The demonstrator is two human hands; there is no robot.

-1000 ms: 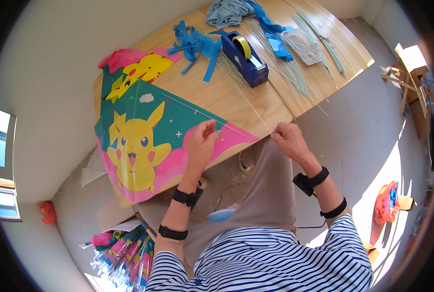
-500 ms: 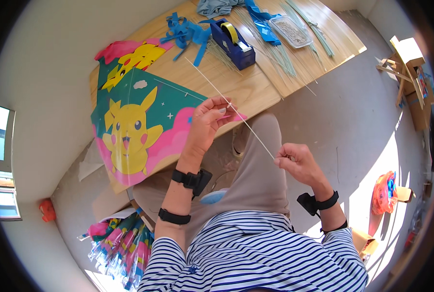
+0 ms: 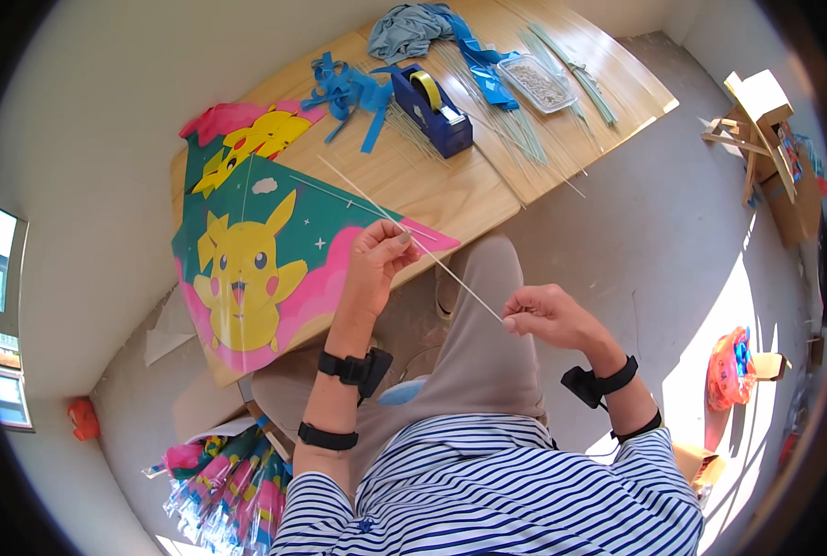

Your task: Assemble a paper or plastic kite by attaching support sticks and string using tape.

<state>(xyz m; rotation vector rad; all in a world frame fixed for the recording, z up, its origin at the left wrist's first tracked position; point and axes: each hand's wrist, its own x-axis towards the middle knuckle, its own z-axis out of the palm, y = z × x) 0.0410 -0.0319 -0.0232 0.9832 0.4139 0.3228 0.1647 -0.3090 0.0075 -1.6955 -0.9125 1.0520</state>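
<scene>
A thin white rod [image 3: 362, 194] slants through the air between my hands, over the table's front edge. My left hand [image 3: 372, 267] is closed, pinching the rod partway along between thumb and fingers. Its lower end is gripped in the closed fingertips of my right hand [image 3: 554, 316], above my thigh. To the left of my left hand lies a triangular kite [image 3: 277, 250] in green and pink with a yellow cartoon figure. Another thin rod [image 3: 328, 192] runs along the kite's upper right side. A second printed kite sheet [image 3: 279, 132] is partly tucked beneath it.
On the wooden table [image 3: 487, 199] stand a blue tape dispenser [image 3: 436, 116] and a clear box of small parts [image 3: 538, 83]. Blue strips [image 3: 348, 88], a grey-blue cloth [image 3: 409, 32] and bundled rods [image 3: 575, 74] lie behind. Packed kites [image 3: 233, 482] rest at lower left.
Both hands have shifted slightly left and down in the picture with the rod still between them. The view has tilted a little, so the table items sit lower and left.
</scene>
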